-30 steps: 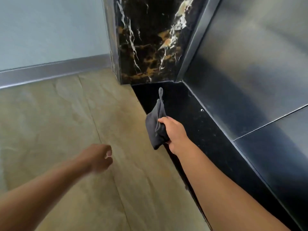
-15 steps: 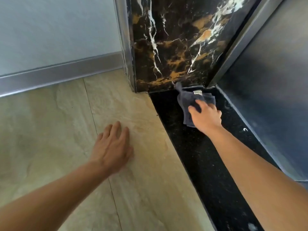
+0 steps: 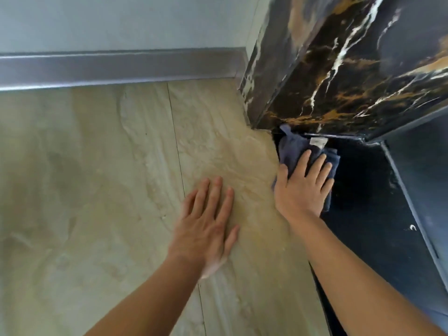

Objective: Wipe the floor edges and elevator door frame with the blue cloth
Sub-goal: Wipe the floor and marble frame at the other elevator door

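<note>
Two hands are down flat: your left hand (image 3: 208, 221) rests open on the tan floor tile (image 3: 97, 190), and your right hand (image 3: 303, 187), fingers spread, presses the blue cloth (image 3: 292, 147) on the black threshold strip (image 3: 368, 214), its far end touching the marble door frame (image 3: 339, 76) straight ahead.

A right hand (image 3: 301, 187) presses a blue cloth (image 3: 294, 147) flat on the black floor edge (image 3: 368, 214) at the foot of a black marble door frame (image 3: 351, 76), while the left hand (image 3: 208, 224) rests palm-down on beige tile (image 3: 97, 190).
</note>
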The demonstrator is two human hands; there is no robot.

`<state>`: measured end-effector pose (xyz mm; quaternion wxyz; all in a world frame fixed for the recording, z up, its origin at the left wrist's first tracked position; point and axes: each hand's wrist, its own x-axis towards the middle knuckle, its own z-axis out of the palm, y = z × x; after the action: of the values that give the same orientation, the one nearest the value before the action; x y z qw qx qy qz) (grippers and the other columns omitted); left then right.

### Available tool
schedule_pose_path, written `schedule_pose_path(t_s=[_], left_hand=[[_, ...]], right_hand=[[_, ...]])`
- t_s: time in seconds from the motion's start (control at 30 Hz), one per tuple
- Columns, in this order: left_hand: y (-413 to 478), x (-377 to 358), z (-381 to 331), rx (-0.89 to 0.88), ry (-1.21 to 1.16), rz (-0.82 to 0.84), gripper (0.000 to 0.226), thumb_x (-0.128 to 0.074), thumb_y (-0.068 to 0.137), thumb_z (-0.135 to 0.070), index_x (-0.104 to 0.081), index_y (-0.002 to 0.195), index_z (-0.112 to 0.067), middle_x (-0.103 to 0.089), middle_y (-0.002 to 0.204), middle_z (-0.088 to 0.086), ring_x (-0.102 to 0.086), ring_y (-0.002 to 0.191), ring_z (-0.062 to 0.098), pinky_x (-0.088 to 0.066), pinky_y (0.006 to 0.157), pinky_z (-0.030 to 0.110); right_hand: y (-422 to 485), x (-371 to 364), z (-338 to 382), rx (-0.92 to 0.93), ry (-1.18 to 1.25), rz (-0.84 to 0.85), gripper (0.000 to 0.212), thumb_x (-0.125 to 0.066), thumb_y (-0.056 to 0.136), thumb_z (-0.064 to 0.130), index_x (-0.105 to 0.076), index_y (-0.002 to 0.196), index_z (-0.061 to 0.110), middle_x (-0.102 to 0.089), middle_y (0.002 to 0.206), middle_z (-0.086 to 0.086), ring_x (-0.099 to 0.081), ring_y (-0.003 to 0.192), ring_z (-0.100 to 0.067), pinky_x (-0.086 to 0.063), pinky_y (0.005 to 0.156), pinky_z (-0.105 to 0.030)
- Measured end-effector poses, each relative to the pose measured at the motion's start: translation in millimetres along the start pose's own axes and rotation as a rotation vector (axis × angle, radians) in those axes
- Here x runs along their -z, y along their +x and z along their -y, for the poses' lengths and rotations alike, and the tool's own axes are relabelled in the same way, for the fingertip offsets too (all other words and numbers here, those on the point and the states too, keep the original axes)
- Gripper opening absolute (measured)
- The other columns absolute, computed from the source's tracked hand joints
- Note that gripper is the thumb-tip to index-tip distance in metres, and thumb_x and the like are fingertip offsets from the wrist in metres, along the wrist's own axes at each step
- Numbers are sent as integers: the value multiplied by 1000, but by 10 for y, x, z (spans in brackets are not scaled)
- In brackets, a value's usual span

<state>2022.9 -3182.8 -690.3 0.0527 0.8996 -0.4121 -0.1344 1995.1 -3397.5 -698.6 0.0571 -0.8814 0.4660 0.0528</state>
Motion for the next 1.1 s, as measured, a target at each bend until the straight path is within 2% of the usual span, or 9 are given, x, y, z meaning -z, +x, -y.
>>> schedule_pose_path(t_s=[0.2, 0.33, 0.43, 0.57, 0.67, 0.83, 0.97, 1.03, 1.1], left_hand=[[-2, 49, -5, -9, -32, -13, 75, -24, 96, -56, -11, 153, -10, -12, 160, 18, -3, 148, 36, -12, 120, 50], [-1, 62, 0, 4, -31, -3, 75, -27, 95, -56, -24, 151, -6, -21, 158, 20, -8, 148, 36, -15, 119, 50], [-19, 61, -2, 13, -31, 10, 74, -32, 94, -55, -34, 146, -4, -32, 153, 21, -22, 145, 38, -17, 116, 50], [-22, 16, 14, 4, -23, -26, 75, -31, 94, -58, -31, 147, -6, -28, 155, 19, -22, 145, 36, -13, 116, 49], [-16, 33, 0, -2, -23, -32, 75, -30, 93, -59, -32, 147, -7, -29, 156, 18, -22, 145, 35, -12, 116, 48], [-9, 46, 26, 10, -27, 1, 75, -31, 93, -59, -33, 147, -6, -33, 154, 18, -24, 145, 35, -14, 116, 47], [-6, 85, 4, -8, 0, -5, 75, -33, 93, -59, -36, 146, -5, -34, 153, 19, -27, 144, 36, -18, 114, 47], [-12, 36, 7, -15, -21, -13, 76, -33, 92, -59, -39, 145, -5, -34, 153, 19, -29, 142, 37, -22, 112, 47], [12, -42, 5, -11, -50, -59, 78, -31, 90, -60, -41, 143, -5, -31, 154, 20, -29, 142, 38, -25, 109, 49]], right_hand=[[-459, 10, 763, 645, -50, 137, 65, -2, 95, 48, 4, 155, 23, 8, 163, -8, 11, 149, -27, 5, 121, -44], [-125, 75, 1003, 900, -117, 199, 61, -13, 100, 45, 5, 154, 24, 12, 163, -7, 14, 149, -25, 7, 120, -42], [292, 51, 1443, 841, -108, 198, 64, -19, 100, 49, 6, 154, 25, 13, 163, -10, 13, 149, -29, 6, 120, -46], [715, 43, 1964, 645, -102, 213, 64, -12, 96, 57, 6, 153, 33, 16, 163, -6, 16, 148, -31, 9, 118, -52], [752, 99, 1903, 662, -94, 222, 64, -11, 95, 60, 4, 153, 36, 15, 163, -4, 16, 148, -31, 9, 117, -51], [122, 29, 963, 807, -39, 120, 63, -12, 98, 55, -2, 155, 29, 1, 164, -7, 8, 150, -26, 2, 121, -45], [31, 18, -72, 861, -164, 87, 60, -12, 100, 56, 3, 154, 33, -3, 164, -2, 4, 150, -21, -1, 120, -42], [325, 139, -542, 802, -228, 110, 59, -8, 100, 55, 9, 153, 34, 1, 164, 0, 10, 150, -18, -1, 121, -40], [624, 303, -1050, 643, -275, 115, 59, -3, 99, 54, 13, 152, 33, 8, 164, 1, 15, 149, -15, -1, 122, -40]])
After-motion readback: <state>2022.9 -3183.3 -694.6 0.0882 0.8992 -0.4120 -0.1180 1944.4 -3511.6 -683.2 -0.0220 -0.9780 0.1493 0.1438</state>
